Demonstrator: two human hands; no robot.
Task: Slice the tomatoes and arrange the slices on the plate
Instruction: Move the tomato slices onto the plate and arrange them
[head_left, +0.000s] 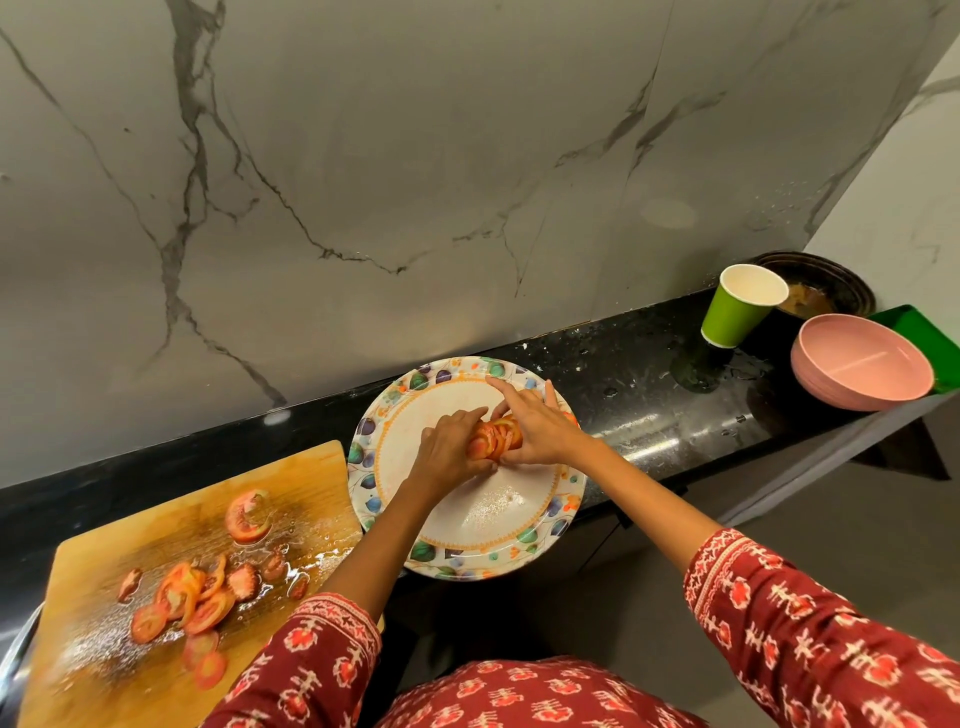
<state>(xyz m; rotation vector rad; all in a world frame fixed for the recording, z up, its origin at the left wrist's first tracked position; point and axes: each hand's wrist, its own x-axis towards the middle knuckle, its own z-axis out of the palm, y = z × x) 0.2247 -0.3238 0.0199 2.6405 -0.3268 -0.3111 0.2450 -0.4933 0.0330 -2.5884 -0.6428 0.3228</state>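
Two hands (451, 451) (540, 426) grip tomato slices (496, 436) over the plate (467, 561); cutting board (104, 561) left, cup (732, 317) right.

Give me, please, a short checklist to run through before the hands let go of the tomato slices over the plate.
1. Slices held by both the left hand and right hand: ok.
2. Tomato slices are over the plate: ok.
3. Bare plate space nearby: ok.
4. Plate fully on the counter: not ok, its near rim overhangs.
5. More slices waiting on the cutting board: ok.
6. Knife location: cannot tell.
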